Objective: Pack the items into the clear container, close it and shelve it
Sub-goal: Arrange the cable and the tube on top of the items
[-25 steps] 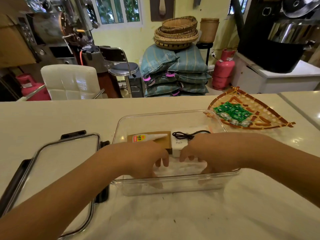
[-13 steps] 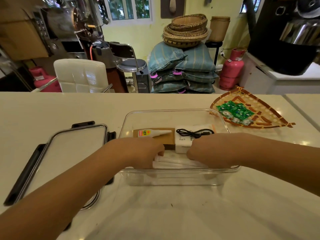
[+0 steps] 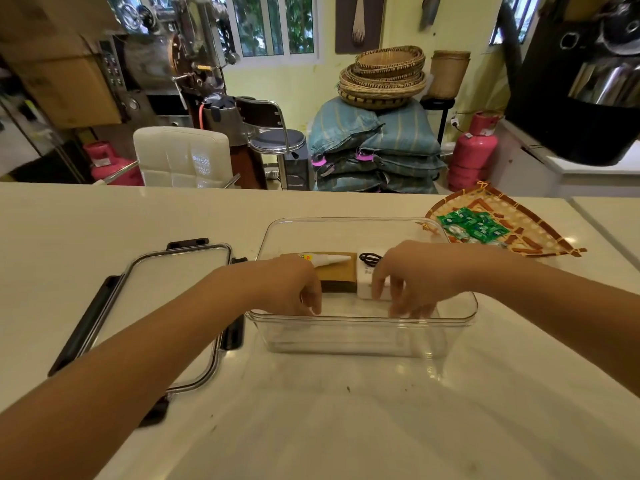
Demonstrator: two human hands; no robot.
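A clear container (image 3: 363,336) stands open on the white counter. Inside lie a brown cardboard box (image 3: 337,277) with a white glue tube (image 3: 327,259) on top, a white block (image 3: 365,289) and a coiled black cable (image 3: 370,258). My left hand (image 3: 294,289) and my right hand (image 3: 408,275) both hover over the container's near half, fingers apart and pointing down, with nothing visibly held. The right fingers are beside the white block. The container's lid (image 3: 173,306), clear with black clasps, lies flat to the left.
A woven triangular tray (image 3: 540,233) with several green packets (image 3: 472,225) sits at the back right of the counter. Beyond the counter's far edge are a white chair, a stool, stacked sacks with baskets and pink gas cylinders.
Both hands have lifted a little and spread their fingers over the container's near side. The pale flat thing under them earlier no longer shows clearly. The view shifted slightly.
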